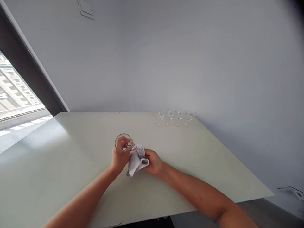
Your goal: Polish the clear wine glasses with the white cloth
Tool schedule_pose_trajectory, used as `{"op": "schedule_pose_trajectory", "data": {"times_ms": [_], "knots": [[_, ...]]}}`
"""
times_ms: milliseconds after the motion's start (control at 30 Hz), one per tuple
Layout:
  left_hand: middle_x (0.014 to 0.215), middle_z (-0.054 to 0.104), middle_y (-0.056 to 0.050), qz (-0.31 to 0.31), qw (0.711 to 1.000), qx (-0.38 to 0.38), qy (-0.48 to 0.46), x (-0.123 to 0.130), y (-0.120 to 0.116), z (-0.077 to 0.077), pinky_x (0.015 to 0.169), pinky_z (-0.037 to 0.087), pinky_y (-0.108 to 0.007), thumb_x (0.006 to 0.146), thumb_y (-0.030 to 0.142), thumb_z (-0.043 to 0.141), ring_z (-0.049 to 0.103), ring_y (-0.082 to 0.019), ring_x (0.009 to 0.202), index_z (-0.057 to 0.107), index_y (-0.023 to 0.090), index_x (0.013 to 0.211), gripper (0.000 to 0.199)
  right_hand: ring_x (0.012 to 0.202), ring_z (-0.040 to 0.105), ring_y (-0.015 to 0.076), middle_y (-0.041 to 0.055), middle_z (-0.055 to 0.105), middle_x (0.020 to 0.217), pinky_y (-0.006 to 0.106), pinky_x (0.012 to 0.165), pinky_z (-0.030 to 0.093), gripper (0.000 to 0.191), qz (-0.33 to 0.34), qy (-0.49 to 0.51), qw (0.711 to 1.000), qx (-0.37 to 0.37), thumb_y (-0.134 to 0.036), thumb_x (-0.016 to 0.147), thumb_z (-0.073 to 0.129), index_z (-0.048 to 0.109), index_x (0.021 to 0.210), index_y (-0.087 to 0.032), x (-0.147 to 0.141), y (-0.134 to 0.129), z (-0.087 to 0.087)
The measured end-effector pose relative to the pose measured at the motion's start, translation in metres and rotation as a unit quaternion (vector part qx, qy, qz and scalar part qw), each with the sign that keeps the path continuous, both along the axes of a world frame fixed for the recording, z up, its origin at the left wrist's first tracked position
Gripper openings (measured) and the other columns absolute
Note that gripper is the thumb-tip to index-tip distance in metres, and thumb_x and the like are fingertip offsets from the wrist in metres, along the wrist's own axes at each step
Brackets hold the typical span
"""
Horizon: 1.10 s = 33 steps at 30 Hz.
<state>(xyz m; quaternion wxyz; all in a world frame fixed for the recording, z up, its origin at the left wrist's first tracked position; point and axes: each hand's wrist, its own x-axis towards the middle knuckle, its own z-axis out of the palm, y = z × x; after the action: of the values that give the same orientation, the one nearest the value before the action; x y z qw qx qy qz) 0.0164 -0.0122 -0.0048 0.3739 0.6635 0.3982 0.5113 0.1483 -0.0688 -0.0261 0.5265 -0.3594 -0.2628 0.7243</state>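
Note:
My left hand (119,158) is closed round a clear stemmed glass (123,142), its round rim tilted up toward me. The fingers show through the glass bowl. Just to the right, my right hand (153,161) grips a crumpled white cloth (137,161). That cloth hangs in loose folds between the two hands, bunched against the glass. The glass's stem and foot are hidden behind the cloth and fingers. Both hands are over the near middle of the pale table (95,177).
Several clear stemmed glasses (179,117) stand in a group at the table's far right. Grey walls (190,57) meet behind the table. A window (19,85) with a dark frame is on the left. The table's front edge runs close below my forearms.

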Motion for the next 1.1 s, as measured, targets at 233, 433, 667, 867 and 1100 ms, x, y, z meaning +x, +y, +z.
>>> {"op": "schedule_pose_trajectory", "data": {"times_ms": [233,433,667,867,1100], "knots": [[0.079,0.057,0.001,0.048,0.997,-0.013,0.054,-0.009,0.006,0.014,0.063,0.039,-0.026,0.074,0.034,0.057,0.054,-0.012,0.066,0.047,0.022,0.083,0.018,0.080,0.051,0.0173,0.0063,0.055,0.101,0.032,0.071,0.040,0.019,-0.074,-0.618,0.748,0.232,-0.031,0.074,0.059,0.065,0.090,-0.023,0.025,-0.009,0.018],[0.077,0.055,0.002,-0.021,0.998,-0.049,0.018,-0.001,-0.014,0.017,0.062,0.039,-0.023,0.074,0.034,0.057,0.053,-0.011,0.067,0.047,0.022,0.084,0.018,0.074,0.050,0.0139,0.0034,0.053,0.087,0.026,0.066,0.040,0.022,-0.139,-0.607,0.715,0.319,-0.022,0.080,0.052,0.060,0.101,-0.024,0.018,-0.008,0.034],[0.073,0.046,0.003,-0.038,0.998,-0.036,0.029,0.002,-0.020,0.012,0.056,0.037,-0.022,0.072,0.034,0.059,0.046,-0.010,0.062,0.042,0.023,0.084,0.023,0.065,0.049,0.0120,0.0004,0.057,0.073,0.023,0.059,0.033,0.008,-0.072,-0.687,0.638,0.341,-0.022,0.079,0.050,0.057,0.079,-0.020,0.001,0.005,0.040],[0.104,0.048,-0.005,0.025,0.996,0.030,0.078,0.009,-0.006,-0.006,0.079,0.040,-0.033,0.071,0.035,0.059,0.049,-0.017,0.087,0.037,0.024,0.117,0.052,0.075,0.057,0.0149,0.0014,0.064,0.078,0.024,0.067,0.035,0.015,-0.091,-0.736,0.634,0.219,-0.030,0.080,0.050,0.061,0.086,-0.021,0.033,0.055,0.039],[0.099,0.055,-0.006,-0.080,0.978,-0.030,0.188,0.013,-0.004,-0.032,0.087,0.034,-0.039,0.074,0.029,0.053,0.048,-0.022,0.098,0.050,0.022,0.105,0.032,0.073,0.058,0.0168,0.0076,0.065,0.078,0.024,0.062,0.037,0.019,-0.178,-0.741,0.641,0.087,-0.024,0.080,0.045,0.061,0.076,-0.014,0.093,0.120,0.012]]}}
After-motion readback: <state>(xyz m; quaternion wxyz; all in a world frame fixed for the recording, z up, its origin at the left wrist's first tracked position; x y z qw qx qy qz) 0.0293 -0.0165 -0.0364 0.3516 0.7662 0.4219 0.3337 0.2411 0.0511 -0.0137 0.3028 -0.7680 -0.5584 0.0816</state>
